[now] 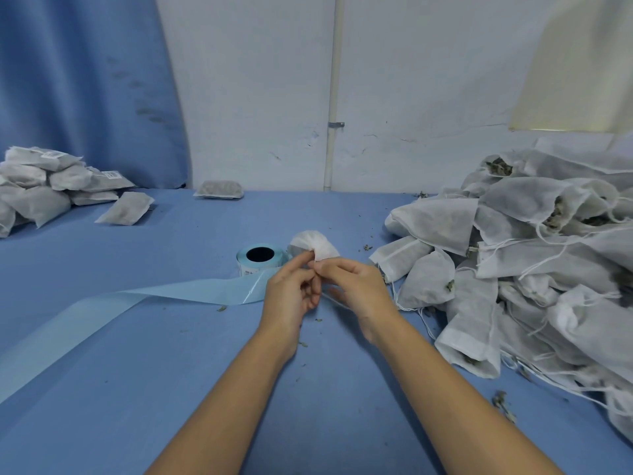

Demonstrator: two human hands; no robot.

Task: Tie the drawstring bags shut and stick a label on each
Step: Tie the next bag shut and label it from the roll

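Observation:
A small white drawstring bag (313, 246) sits gathered at its neck in the middle of the blue table (171, 354). My left hand (291, 291) and my right hand (349, 282) meet just below it, and the fingertips of both pinch the bag's neck and its thin white string. A roll of pale blue label tape (262, 258) stands just left of the bag. Its used backing strip (120, 306) trails away to the left front.
A big heap of open, filled white bags (534, 269) with loose strings fills the right side. A stack of tied, labelled bags (44, 186) lies at the back left, with two single bags (125, 209) (219, 189) near it. Dry herb crumbs dot the cloth.

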